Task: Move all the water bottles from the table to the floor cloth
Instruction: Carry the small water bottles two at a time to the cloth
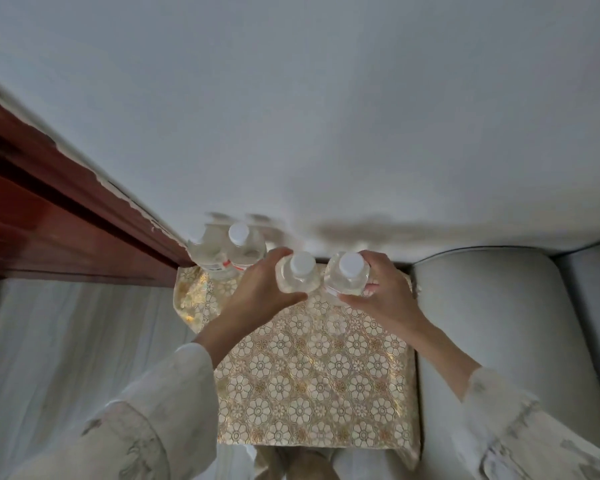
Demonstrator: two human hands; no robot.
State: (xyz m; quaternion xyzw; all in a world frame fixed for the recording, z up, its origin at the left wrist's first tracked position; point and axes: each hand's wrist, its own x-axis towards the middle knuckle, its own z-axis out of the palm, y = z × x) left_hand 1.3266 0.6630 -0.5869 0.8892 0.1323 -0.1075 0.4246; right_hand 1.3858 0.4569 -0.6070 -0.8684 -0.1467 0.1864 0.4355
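**Two bottles in hand, two more at the wall**

Far L: dark red wood frame [59, 216], pale curtain [66, 341] below it. Next: two water bottles [227, 251] w/ white caps standing at the far L corner of the table, touching each other, against the wall [326, 116]. Table covered by a gold floral tablecloth [312, 375].

Centre: left hand [260, 289] wrapped round the left bottle [297, 275], thumb near side, fingers far side. Just R of it, right hand [378, 296] gripping the right bottle [347, 273] the same way. The two held bottles sit side by side, nearly touching. Can't tell if bases are lifted off the tablecloth or resting.

Far R: grey sofa arm [499, 323]. Floor cloth not in view.

Tip, prob. the lift step: hold below the shoulder, keep both upright, raise straight, split hands slightly so bottles don't knock. Clear plastic may flex, so firm grip, no crushing. Two more to fetch after.
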